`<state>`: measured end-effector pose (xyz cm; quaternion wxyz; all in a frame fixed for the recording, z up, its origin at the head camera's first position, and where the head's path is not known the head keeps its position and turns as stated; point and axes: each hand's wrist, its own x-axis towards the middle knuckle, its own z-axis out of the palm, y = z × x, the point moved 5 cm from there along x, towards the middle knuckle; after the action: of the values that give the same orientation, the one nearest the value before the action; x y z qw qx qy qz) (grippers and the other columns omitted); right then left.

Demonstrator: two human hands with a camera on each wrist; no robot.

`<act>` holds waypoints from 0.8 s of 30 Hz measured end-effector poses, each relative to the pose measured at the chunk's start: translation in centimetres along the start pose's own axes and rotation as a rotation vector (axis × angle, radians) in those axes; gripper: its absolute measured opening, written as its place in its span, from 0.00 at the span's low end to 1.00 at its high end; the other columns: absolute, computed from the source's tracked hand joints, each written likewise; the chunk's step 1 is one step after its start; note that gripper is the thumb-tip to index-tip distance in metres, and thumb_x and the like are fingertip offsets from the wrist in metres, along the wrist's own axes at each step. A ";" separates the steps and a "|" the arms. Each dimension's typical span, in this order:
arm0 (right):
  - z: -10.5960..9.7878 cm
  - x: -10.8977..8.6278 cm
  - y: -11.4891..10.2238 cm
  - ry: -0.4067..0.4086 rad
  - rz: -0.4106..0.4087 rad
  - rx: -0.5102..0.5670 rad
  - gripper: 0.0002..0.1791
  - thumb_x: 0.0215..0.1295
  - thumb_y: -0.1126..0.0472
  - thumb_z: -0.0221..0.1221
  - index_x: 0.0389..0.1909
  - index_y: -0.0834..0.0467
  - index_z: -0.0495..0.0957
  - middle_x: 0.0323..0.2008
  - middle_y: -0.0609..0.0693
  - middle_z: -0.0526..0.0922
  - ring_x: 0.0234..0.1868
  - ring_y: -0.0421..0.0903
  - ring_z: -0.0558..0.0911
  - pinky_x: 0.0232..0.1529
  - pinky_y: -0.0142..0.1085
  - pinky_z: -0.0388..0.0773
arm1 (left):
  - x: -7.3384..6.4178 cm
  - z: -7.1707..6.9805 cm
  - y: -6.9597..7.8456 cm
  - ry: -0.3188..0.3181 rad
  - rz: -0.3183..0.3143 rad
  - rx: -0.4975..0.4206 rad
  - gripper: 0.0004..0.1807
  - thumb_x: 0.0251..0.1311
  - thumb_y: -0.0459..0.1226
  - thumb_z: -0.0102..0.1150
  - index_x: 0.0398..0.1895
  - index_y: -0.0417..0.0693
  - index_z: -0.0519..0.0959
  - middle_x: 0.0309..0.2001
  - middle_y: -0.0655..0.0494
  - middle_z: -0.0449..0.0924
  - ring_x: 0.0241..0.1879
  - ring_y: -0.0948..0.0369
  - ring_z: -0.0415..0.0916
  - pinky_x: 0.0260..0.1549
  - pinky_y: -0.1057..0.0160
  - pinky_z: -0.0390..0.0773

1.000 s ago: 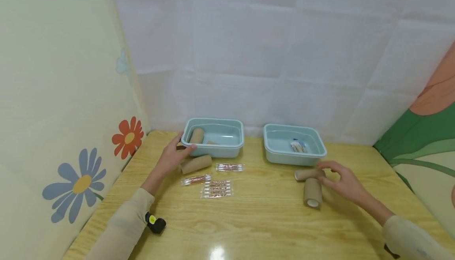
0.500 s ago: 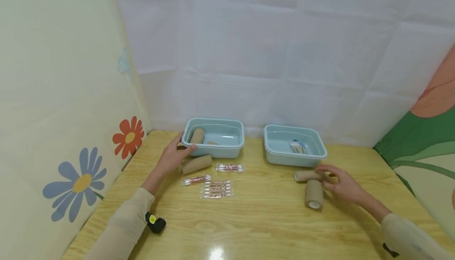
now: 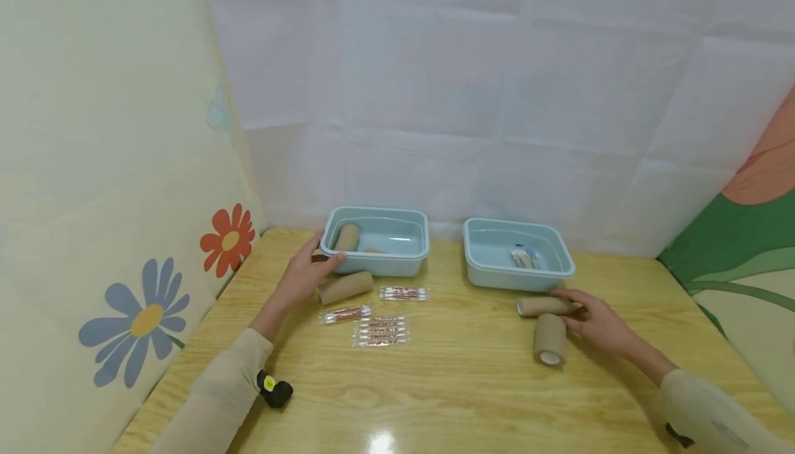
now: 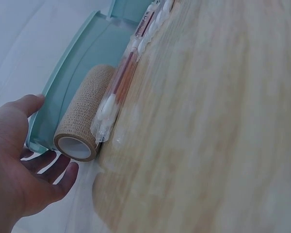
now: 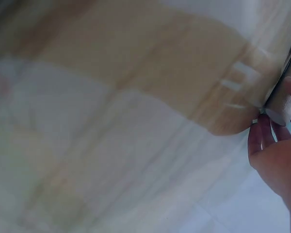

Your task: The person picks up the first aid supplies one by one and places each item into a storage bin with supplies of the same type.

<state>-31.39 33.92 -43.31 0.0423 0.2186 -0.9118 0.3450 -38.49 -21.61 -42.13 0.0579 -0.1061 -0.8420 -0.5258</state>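
Observation:
My left hand (image 3: 304, 273) holds the front left corner of a light-blue plastic bin (image 3: 379, 264), thumb on its rim. A tan cohesive bandage roll (image 3: 348, 237) lies inside, with part of another tan item showing. In front lies another bandage roll (image 4: 85, 107), close to my left fingers. My right hand (image 3: 599, 321) grips the right end of a thinner bandage roll (image 3: 537, 306) lying sideways on the table. A thicker bandage roll (image 3: 550, 339) lies just in front, its white core facing me. The right wrist view shows my right hand (image 5: 276, 150) and its roll (image 5: 280, 108) only at the edge.
A second light-blue bin (image 3: 509, 277) stands at the back right, with small packaged sticks (image 3: 524, 257) inside. Clear sachets of reddish-brown cotton swabs (image 3: 381, 330) lie on the wooden table (image 3: 435, 392). A white sheet (image 3: 404, 81) hangs behind.
My right hand has come in closer around the end of the thinner bandage roll; the thicker roll has shifted slightly. My left hand stays on the bin.

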 end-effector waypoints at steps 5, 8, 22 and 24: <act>0.0 0.1 0.4 0.016 -0.007 -0.023 0.25 0.65 0.76 0.64 0.64 0.67 0.75 0.61 0.69 0.75 0.57 0.63 0.77 0.45 0.44 0.82 | 0.0 0.0 0.1 0.002 0.021 -0.011 0.49 0.68 0.57 0.61 0.83 0.50 0.49 0.76 0.41 0.57 0.64 0.41 0.68 0.55 0.43 0.76; 0.0 0.2 0.4 0.025 -0.018 -0.035 0.25 0.64 0.78 0.63 0.62 0.68 0.76 0.60 0.69 0.76 0.56 0.62 0.77 0.45 0.43 0.83 | 0.0 0.0 0.3 0.003 0.028 -0.009 0.48 0.68 0.57 0.61 0.83 0.50 0.50 0.76 0.41 0.56 0.64 0.41 0.68 0.55 0.42 0.76; -0.1 0.1 0.3 0.042 0.006 -0.027 0.22 0.65 0.74 0.64 0.60 0.66 0.78 0.56 0.66 0.79 0.48 0.57 0.82 0.41 0.39 0.82 | -0.4 0.0 0.7 0.002 0.030 -0.019 0.48 0.70 0.54 0.61 0.83 0.48 0.48 0.76 0.38 0.55 0.65 0.39 0.67 0.57 0.41 0.74; -0.2 0.1 0.3 0.055 0.013 -0.021 0.22 0.65 0.73 0.65 0.60 0.66 0.78 0.55 0.66 0.80 0.47 0.56 0.82 0.40 0.38 0.82 | -0.3 0.0 0.5 0.002 0.028 -0.010 0.48 0.70 0.54 0.61 0.83 0.48 0.48 0.76 0.38 0.55 0.65 0.39 0.67 0.57 0.41 0.74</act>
<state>-31.64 34.20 -43.36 0.0673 0.2026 -0.9153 0.3415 -38.06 -21.44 -41.70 0.0658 -0.1175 -0.8377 -0.5293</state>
